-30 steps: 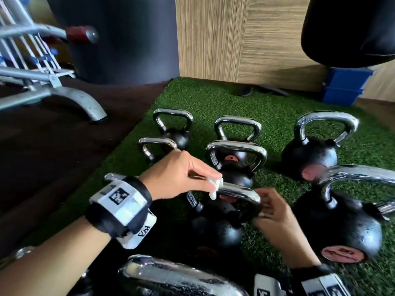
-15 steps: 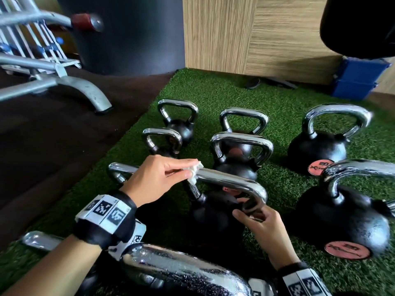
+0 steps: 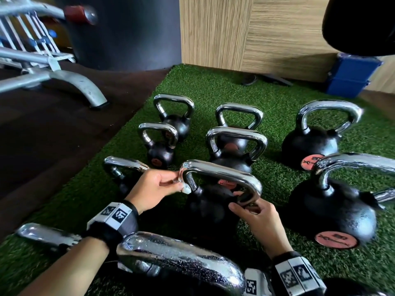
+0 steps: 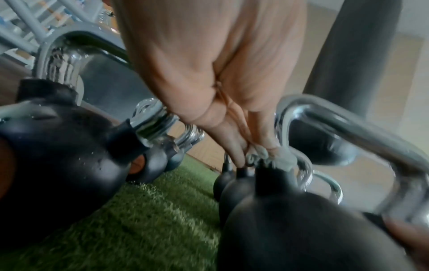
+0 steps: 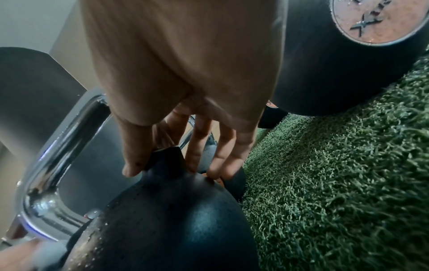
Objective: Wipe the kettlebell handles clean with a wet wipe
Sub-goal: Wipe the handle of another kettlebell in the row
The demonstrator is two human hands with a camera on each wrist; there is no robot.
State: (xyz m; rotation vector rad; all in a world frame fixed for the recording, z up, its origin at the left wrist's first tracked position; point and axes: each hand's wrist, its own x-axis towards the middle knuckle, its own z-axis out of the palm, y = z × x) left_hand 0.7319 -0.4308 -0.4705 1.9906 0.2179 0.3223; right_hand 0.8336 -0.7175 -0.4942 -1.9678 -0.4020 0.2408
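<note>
A black kettlebell [image 3: 209,206] with a chrome handle [image 3: 222,175] stands mid-front on the green turf [image 3: 213,88]. My left hand [image 3: 178,184] pinches a small white wet wipe [image 3: 186,190] against the handle's left bend, where it turns down toward the body. The left wrist view has the wipe [image 4: 278,158] bunched between fingertips and chrome. My right hand [image 3: 241,207] grips the base of the handle's right leg; in the right wrist view the thumb [image 5: 132,165] and fingers [image 5: 223,161] straddle the black horn there.
Several more chrome-handled kettlebells surround it: a big one [image 3: 333,212] at right, another handle [image 3: 181,259] close in front, smaller ones [image 3: 158,146] behind. A grey bench frame [image 3: 64,80] stands on the dark floor at left. Blue boxes [image 3: 350,75] and a wooden wall lie beyond.
My left hand has slid the wipe leftward along the handle's top bar to its left bend. The right hand has kept its hold at the right end.
</note>
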